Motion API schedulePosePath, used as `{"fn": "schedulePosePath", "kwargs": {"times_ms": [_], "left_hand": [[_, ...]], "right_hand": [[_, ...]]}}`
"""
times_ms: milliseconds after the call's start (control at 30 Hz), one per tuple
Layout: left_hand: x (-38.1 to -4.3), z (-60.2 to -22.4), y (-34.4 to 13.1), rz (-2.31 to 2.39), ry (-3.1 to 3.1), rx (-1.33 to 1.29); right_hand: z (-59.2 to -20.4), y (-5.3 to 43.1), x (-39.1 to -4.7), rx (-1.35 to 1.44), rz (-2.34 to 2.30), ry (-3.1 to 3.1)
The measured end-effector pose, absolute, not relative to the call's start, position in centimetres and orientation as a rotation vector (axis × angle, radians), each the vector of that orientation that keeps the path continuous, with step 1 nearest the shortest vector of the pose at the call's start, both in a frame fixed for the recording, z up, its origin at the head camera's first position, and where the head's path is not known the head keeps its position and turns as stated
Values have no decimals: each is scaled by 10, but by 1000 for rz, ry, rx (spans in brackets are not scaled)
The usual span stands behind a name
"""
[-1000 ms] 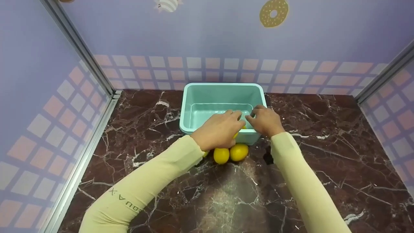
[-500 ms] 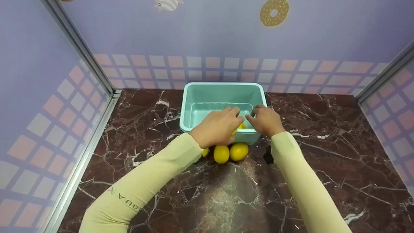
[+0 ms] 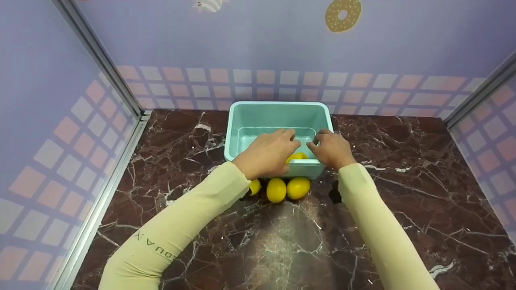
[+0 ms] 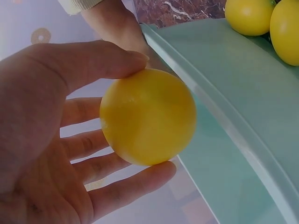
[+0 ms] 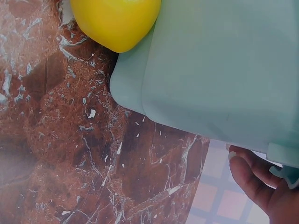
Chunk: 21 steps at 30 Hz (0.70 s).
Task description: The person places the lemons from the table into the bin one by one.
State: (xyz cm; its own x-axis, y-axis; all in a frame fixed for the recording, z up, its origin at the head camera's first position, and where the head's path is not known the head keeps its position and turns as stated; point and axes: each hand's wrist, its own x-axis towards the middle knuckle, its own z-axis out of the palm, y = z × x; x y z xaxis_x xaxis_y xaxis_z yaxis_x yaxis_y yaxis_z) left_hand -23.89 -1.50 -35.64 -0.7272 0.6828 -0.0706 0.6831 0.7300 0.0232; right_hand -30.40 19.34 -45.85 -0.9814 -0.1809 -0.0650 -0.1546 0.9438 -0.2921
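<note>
My left hand (image 3: 268, 153) is over the front rim of the light green plastic bin (image 3: 278, 105). Seen from the left wrist, its thumb and fingers hold a yellow lemon (image 4: 149, 116) beside the rim. Yellow fruit (image 3: 297, 156) shows behind the front wall in the head view; whether it is the held lemon or another, I cannot tell. My right hand (image 3: 332, 150) grips the bin's right rim near the front corner, its fingers (image 5: 252, 179) bent against the outside. Before the bin lie a middle lemon (image 3: 276, 190), a right lemon (image 3: 298, 188) and a partly hidden left lemon (image 3: 254, 187).
The bin stands on a dark red marbled tabletop (image 3: 403, 193), near the back wall (image 3: 278, 44). That wall is lilac with pink and white squares. A left side panel (image 3: 60, 141) and a right side panel (image 3: 498, 145) bound the table, with metal strips at the corners.
My left hand has shifted slightly left and away from the right hand, uncovering more of the yellow fruit behind the rim and of the left lemon. My right hand stays on the bin.
</note>
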Motion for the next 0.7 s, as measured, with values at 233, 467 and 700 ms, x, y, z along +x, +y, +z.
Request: {"fn": "schedulePosePath", "kwargs": {"times_ms": [233,467,700], "left_hand": [[-243,-355,-17,-21,2858,1106],[-248,-354,-20,-2,2855,1084],[-250,-354,-23,2,2855,1070]], "right_hand": [[-459,195,-304,-268,-461,3025],[-458,194,-304,-262,-476,3016],[-459,194,-304,-244,-482,3003]]}}
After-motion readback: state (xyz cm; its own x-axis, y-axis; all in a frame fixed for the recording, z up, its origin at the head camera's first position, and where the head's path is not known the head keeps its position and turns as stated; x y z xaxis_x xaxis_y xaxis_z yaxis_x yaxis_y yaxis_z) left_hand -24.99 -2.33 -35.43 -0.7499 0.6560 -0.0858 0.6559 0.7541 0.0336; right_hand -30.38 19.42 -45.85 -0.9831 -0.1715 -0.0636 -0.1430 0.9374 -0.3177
